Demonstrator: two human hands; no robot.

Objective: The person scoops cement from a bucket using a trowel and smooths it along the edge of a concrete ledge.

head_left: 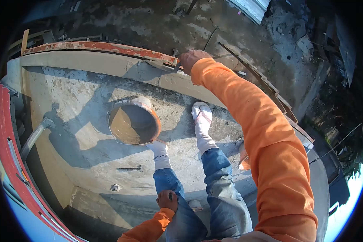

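My right hand (192,60), in an orange sleeve, reaches out to the top of the low plastered wall (109,66). Its fingers are curled at the near end of a worn red bar (105,47) lying along the wall's outer edge. A dark grey edge shows just below the fingers; what they grip I cannot make out. Close to my left knee, my left hand (166,201) is closed, with a small dark piece showing at its fingers. A round bucket (155,121) holding grey-brown wet mix stands on the floor by my left foot.
Another orange container (243,157) is partly hidden behind my right arm. A metal-looking bar (129,169) and a small lump (115,187) lie on the concrete floor. A red beam (8,137) runs along the left. Beyond the wall, the ground lies lower, with long boards (262,82) alongside.
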